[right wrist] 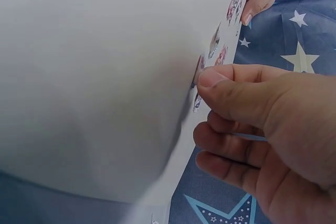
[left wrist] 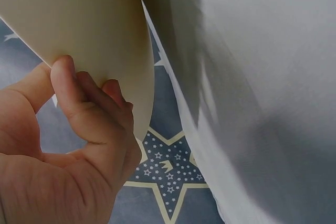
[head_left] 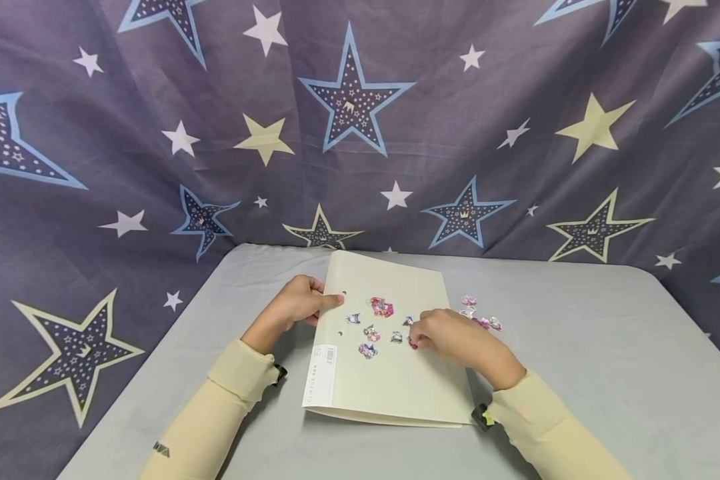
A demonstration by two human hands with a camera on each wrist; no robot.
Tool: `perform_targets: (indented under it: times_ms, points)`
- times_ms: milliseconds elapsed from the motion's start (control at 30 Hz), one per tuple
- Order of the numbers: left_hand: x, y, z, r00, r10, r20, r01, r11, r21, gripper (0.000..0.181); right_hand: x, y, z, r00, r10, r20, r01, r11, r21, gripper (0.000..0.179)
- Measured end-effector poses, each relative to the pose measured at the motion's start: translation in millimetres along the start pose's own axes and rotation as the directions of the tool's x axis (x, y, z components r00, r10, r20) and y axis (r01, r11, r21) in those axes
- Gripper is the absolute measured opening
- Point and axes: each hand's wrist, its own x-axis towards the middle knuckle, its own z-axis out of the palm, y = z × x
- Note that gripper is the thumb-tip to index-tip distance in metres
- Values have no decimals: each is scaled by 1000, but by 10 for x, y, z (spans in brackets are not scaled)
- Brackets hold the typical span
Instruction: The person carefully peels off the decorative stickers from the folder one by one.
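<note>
A cream clip file folder (head_left: 396, 393) lies at the middle of the table, its front edge slightly gaping. My left hand (head_left: 300, 300) holds its left edge, thumb on the cover and fingers beneath; the left wrist view shows that grip on the bent cover (left wrist: 100, 19). Several small colourful cartoon stickers (head_left: 381, 307) are spread over the cover. Above its right half my right hand (head_left: 456, 337) pinches a small pinkish sticker (head_left: 413, 344) between thumb and forefinger. In the right wrist view the pinched sticker (right wrist: 198, 68) is partly hidden by the thumb, close to the cover.
More pink and purple stickers (head_left: 469, 300) lie on the grey tablecloth (head_left: 606, 333) just right of the folder. A white label (head_left: 323, 375) with a barcode is at the folder's lower left corner. Behind the table hangs a dark curtain (head_left: 432, 147) with stars.
</note>
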Motion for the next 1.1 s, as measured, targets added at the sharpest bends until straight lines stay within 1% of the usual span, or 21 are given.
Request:
perform_targets:
  times_ms: [133,300,500,867,1100]
  points:
    - [-2,0,4,1000,-4,-1,4,1000,0,33,-5,-2,16,1000,-5,4,5,1000,-1,16]
    - [2,-4,6,1000,-3,0,3,1000,-1,33,-3,-7,21,1000,14,5,-14,1000,-18,17]
    - [0,-2,4,1000,0,0,0,1000,-4,34,11,-3,13,1000,20,-12,-20,999,-30,20]
    - [3,-9,2,1000,1,-3,-1,1000,2,34,1,3,-17,1000,10,-21,-10,1000,-12,24]
    - [6,-18,2,1000,1,-6,-1,1000,4,34,-7,-1,-41,1000,10,-28,-10,1000,0,22]
